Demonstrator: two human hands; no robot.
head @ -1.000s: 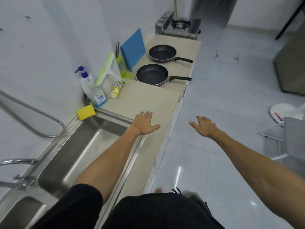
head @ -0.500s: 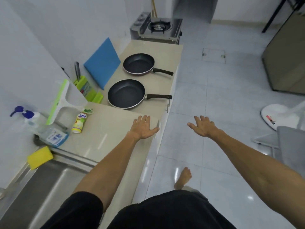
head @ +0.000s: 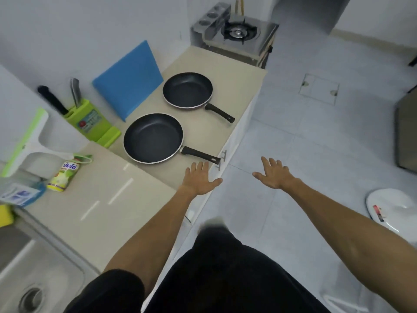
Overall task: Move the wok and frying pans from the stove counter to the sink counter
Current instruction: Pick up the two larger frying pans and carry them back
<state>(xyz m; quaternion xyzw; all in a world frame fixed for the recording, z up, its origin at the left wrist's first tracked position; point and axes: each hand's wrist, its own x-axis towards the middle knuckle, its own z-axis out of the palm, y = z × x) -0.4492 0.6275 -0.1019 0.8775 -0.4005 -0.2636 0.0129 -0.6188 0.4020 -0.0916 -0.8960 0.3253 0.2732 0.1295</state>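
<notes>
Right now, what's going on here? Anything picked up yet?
Nothing is picked up yet. A person reaches along the counter with both hands open and empty. The left hand is just short of the near frying pan, close to its handle tip. The right hand hangs over the floor beside the counter. The far frying pan sits untouched behind it, before the stove. No wok is in view.

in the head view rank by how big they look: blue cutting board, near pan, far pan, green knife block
1. near pan and blue cutting board: look alike, unranked
2. far pan, though farther away
3. green knife block
</notes>
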